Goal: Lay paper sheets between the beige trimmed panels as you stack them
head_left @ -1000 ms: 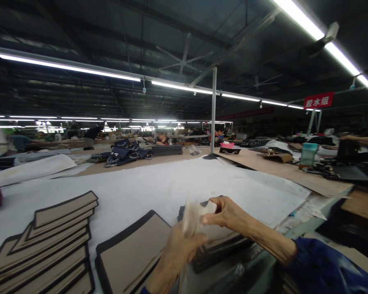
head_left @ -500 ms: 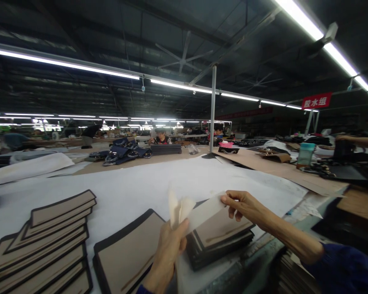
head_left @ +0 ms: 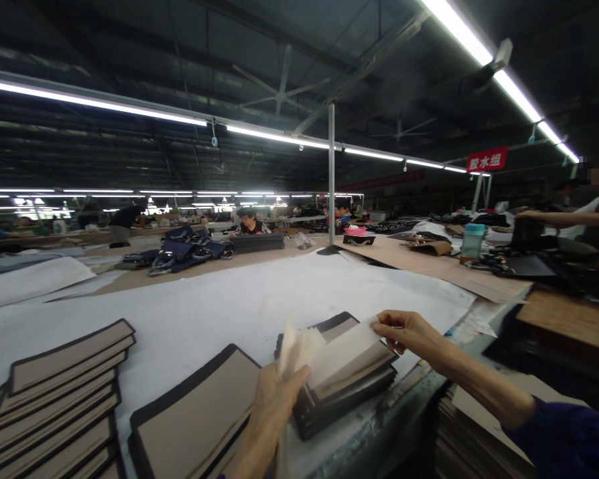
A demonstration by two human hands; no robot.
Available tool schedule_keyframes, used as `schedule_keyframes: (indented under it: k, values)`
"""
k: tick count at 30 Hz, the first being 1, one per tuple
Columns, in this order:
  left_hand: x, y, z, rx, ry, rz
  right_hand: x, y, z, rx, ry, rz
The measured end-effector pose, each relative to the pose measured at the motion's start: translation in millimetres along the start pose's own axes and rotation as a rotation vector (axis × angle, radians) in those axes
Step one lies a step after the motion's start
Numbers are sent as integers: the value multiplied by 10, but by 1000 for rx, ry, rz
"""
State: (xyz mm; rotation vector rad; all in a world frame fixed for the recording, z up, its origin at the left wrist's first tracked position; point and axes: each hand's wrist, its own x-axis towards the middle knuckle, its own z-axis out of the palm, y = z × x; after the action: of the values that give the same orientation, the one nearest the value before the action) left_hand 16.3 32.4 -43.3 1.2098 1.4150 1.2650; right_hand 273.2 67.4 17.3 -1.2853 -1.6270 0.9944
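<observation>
My left hand (head_left: 274, 406) is closed around a bunch of thin cream strips (head_left: 297, 346), which fan upward past the thumb. Between the fingertips of my right hand (head_left: 399, 329) is the far end of one pale strip (head_left: 347, 354), stretched flat from the bunch. Below that strip lies a stack of taupe panels with black borders (head_left: 324, 419), each bearing a brownish line near one edge. Left of my left hand is another such panel pile (head_left: 194, 419). Farther left, several similar panels (head_left: 64, 399) lie overlapped in a fan.
White sheeting (head_left: 219, 293) covers the table. Dark blue bag parts (head_left: 180, 249) lie beyond it, near a metal post (head_left: 331, 179). A teal-lidded bottle (head_left: 473, 241) stands at right, near a co-worker's arm (head_left: 554, 217). More boards (head_left: 459, 432) are stacked below the table edge.
The view has turned slightly right, so the background sits farther left. My right hand still pinches the strip, now lying lower over the panel stack. My left hand keeps the bunch.
</observation>
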Motion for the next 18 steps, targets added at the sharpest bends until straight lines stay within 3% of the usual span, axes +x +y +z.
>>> schedule_keyframes:
  k: [7,18]
  values:
    - [-31,50,6,269,-65,70,45,242,-62,-40,16,2]
    - [-10,-42,27,367,-111,170,67,406,-55,-82,35,-8]
